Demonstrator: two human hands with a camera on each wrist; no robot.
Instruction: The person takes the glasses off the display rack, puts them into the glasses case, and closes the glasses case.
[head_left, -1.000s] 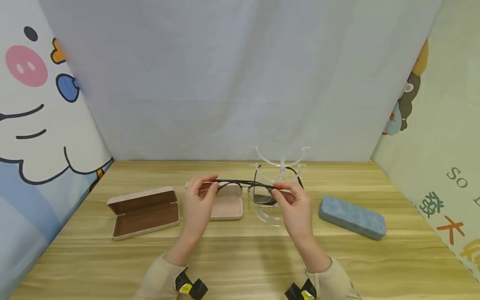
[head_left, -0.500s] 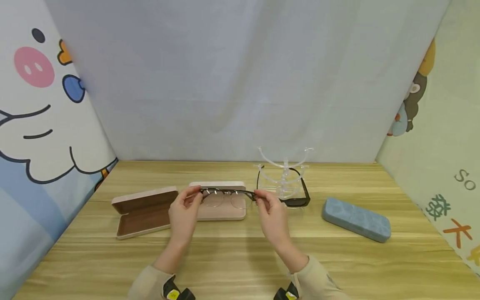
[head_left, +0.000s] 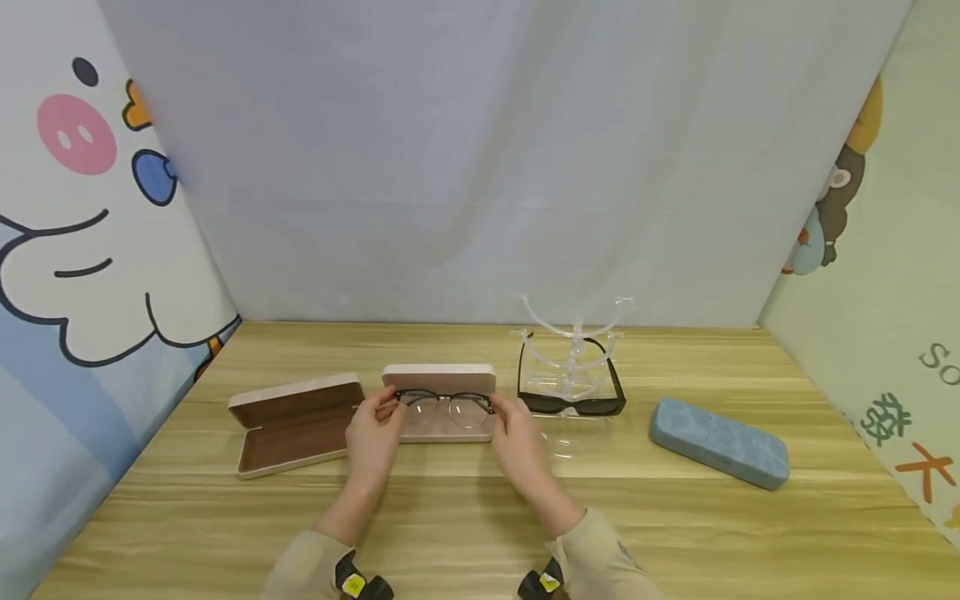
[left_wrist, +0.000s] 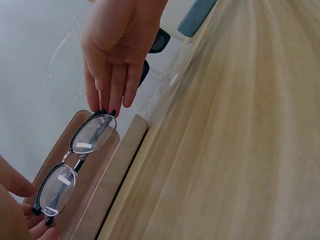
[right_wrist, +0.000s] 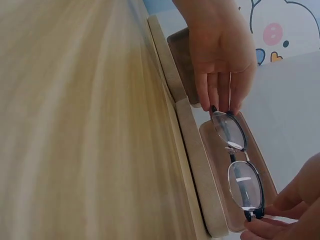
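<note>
A pair of eyeglasses [head_left: 444,398] with dark upper rims and clear lenses is held level between both hands. My left hand [head_left: 372,437] pinches the frame's left end, and my right hand [head_left: 519,442] pinches the right end. Directly behind and beneath the eyeglasses lies an open pale pink glasses case [head_left: 438,369], its lid raised at the back. In the left wrist view the folded temples of the eyeglasses [left_wrist: 79,155] show through the lenses. The right wrist view has the eyeglasses [right_wrist: 239,165] over the case's brown lining; whether they touch it I cannot tell.
Left of the pink case, a second open case [head_left: 296,429] with brown lining stands. A clear acrylic display stand [head_left: 576,354] holds black sunglasses [head_left: 573,406] to the right. Farther right lies a shut blue case [head_left: 718,443]. A grey cloth backdrop [head_left: 480,167] rises behind the table.
Both hands have carried the eyeglasses left and down, from in front of the display stand to the pink case. The sunglasses on the stand have come into full sight.
</note>
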